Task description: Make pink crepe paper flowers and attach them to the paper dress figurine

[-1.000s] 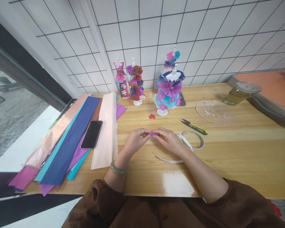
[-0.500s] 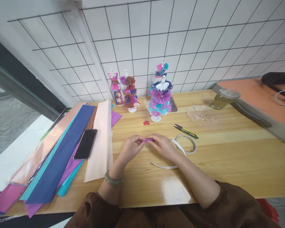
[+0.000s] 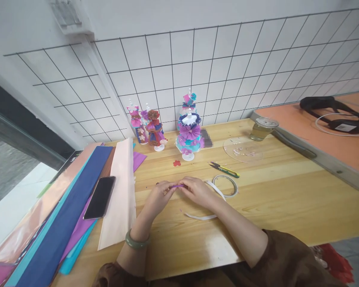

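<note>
Between my two hands, over the middle of the table, is a small strip of purple paper (image 3: 177, 186). My left hand (image 3: 162, 195) pinches its left end, and my right hand (image 3: 196, 192) pinches the right end. A roll of white double-sided tape (image 3: 235, 186) lies just right of my right hand, and a loose white strip (image 3: 200, 217) curves out beneath my right forearm. Beyond the hands sit a red paper flower (image 3: 176, 163) and yellow-green thread snips (image 3: 225, 170). Fingers partly hide the purple paper.
Mini dress forms in paper dresses (image 3: 189, 135) stand along the back by the wall grid. Left lie stacked coloured paper sheets (image 3: 62, 215) and a phone (image 3: 99, 198). Right are a clear plate of small beads (image 3: 242, 151) and a lidded cup (image 3: 263, 129).
The camera view has tilted up and shifted, so the table things appear lower and further left. Both hands keep their pinch on the purple paper, which now looks thinner.
</note>
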A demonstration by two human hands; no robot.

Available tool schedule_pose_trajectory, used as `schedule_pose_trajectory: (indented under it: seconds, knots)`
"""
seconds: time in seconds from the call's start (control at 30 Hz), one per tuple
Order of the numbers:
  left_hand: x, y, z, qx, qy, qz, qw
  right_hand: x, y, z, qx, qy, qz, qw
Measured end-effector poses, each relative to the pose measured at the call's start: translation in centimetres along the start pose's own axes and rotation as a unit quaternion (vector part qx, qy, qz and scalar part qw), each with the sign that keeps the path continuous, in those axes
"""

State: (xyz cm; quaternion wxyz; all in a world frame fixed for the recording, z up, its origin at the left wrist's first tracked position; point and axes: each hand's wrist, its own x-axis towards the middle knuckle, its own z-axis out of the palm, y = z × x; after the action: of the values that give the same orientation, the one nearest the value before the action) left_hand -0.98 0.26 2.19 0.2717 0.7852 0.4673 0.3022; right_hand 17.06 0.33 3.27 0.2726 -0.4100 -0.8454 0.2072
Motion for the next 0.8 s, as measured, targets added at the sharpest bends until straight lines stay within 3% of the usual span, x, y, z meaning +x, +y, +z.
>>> schedule_pose_trajectory:
  seconds: [0.53,0.67,0.8]
  knots:
    - [-0.1,-0.1,0.4,0.088,-0.010,0.015,0.996,-0.2,-0.1,0.7,0.001,-0.018,0.045,0.999]
    - [-0.1,-0.4,0.7,0.060,-0.010,-0.012,0.998,0.1,2.6,-2.8,0.017,-0.023,0.088,0.996]
    - [0.1,-0.6,1.1,0.052,-0.020,-0.039,0.998,2.6,10.0,-8.7,-0.121,0.038,0.238,0.963]
